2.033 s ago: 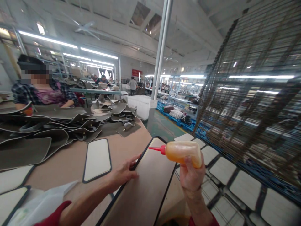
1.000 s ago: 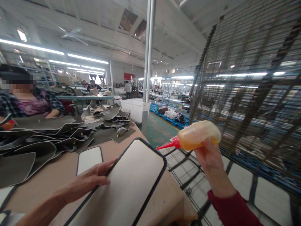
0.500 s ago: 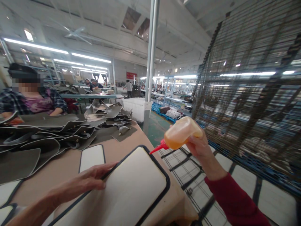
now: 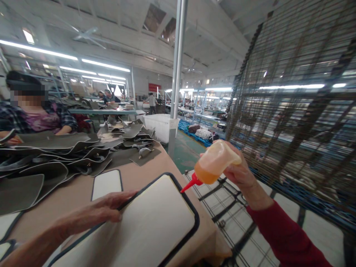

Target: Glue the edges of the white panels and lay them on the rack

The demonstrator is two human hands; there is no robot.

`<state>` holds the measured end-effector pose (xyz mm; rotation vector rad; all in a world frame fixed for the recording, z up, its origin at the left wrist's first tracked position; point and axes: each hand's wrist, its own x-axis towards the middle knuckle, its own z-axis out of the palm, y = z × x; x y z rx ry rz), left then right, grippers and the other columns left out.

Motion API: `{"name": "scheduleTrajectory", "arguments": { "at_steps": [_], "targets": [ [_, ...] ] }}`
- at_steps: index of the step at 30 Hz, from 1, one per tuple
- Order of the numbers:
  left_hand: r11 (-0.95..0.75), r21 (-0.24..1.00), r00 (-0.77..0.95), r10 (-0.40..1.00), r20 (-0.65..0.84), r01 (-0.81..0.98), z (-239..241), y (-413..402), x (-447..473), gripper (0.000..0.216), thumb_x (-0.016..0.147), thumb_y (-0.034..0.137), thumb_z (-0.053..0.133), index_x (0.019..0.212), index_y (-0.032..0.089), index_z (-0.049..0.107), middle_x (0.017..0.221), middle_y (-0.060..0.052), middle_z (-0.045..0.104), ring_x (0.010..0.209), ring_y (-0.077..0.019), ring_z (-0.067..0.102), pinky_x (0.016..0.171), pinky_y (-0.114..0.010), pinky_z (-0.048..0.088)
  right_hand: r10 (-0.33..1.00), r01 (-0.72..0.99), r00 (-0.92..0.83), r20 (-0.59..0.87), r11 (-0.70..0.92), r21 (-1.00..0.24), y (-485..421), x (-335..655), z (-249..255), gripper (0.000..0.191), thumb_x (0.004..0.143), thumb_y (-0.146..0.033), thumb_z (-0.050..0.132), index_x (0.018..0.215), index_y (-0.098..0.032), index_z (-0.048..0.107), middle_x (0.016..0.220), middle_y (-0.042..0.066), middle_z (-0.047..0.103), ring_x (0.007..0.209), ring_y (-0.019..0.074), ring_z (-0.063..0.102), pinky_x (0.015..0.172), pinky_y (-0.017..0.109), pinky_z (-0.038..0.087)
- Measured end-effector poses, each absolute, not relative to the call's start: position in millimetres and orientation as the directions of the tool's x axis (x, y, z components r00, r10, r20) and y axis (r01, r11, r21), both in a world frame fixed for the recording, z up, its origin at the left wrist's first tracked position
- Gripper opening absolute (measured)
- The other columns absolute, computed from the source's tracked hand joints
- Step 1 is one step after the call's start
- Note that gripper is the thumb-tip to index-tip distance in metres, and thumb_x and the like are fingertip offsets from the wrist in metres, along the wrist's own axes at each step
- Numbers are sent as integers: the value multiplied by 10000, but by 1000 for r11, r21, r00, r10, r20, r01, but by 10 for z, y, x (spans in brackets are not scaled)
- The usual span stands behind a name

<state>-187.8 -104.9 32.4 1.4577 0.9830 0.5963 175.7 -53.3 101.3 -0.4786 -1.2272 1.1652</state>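
Observation:
My right hand (image 4: pixel 239 170) is wrapped round a squeeze bottle (image 4: pixel 214 163) of amber liquid, tipped downward. Its red nozzle (image 4: pixel 191 183) points at the dark border near the upper right edge of a white panel (image 4: pixel 155 218); whether it touches I cannot tell. This panel has rounded corners, a dark rim and a thin yellowish line just inside it. My left hand (image 4: pixel 111 207) grips the panel's left edge, thumb on the white face and fingers partly hidden behind. A smaller white panel (image 4: pixel 107 183) with a dark rim lies behind that hand on the table.
Grey-green sheets (image 4: pixel 61 152) are heaped on the tan table (image 4: pixel 139 168), where a co-worker (image 4: pixel 41 115) sits at the left. A wire rack (image 4: pixel 292 111) rises at the right, with a wire grid (image 4: pixel 222 207) over white panels below. Beyond the table stand a post (image 4: pixel 176 74) and a white bin (image 4: pixel 158 128).
The bottle in my right hand has moved slightly down, its nozzle tip travelling down along the panel's right edge. My left hand keeps its grip; the view has shifted slightly.

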Motion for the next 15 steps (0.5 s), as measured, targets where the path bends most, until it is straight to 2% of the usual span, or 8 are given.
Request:
{"name": "scheduleTrajectory", "arguments": {
  "at_steps": [5,7,10,13,15],
  "targets": [
    [114,971,467,860,-203,211,240,-971,-1982,606,649,208,657,1240,343,654,1273,65,652,1281,-331,482,1088,-410,339,909,-391,-132,394,318,-864,-620,1884,878,797,276,-378,917,1006,-159,684,829,77,746,819,315,709,745,514,562],
    [164,965,400,886,-236,206,197,-919,-2002,615,645,218,667,1250,329,651,1264,43,661,1260,-335,505,1069,-411,373,935,-441,-53,350,293,-848,-687,1959,759,762,287,-402,909,987,-189,695,828,68,746,739,309,709,701,538,564],
    [256,950,221,930,-293,181,119,-807,-1955,703,607,263,707,1301,313,607,1245,18,677,1276,-338,492,1043,-398,417,903,-528,277,327,428,-734,-854,2112,492,694,344,-464,889,972,-233,705,880,67,746,774,319,707,803,598,529],
    [337,929,66,934,-351,155,-49,-607,-1907,884,526,333,769,1374,303,517,1211,9,698,1293,-346,471,997,-380,466,741,-496,621,255,623,-604,-1090,2367,124,609,454,-525,849,972,-241,703,928,66,742,893,302,692,959,579,465],
    [353,917,57,928,-369,185,-263,-373,-1935,905,516,408,785,1371,342,496,1149,39,726,1257,-340,509,942,-370,502,630,-444,756,179,694,-567,-1286,2614,-145,518,551,-531,815,957,-231,700,930,53,739,951,264,677,1001,518,457]
  ]
}}
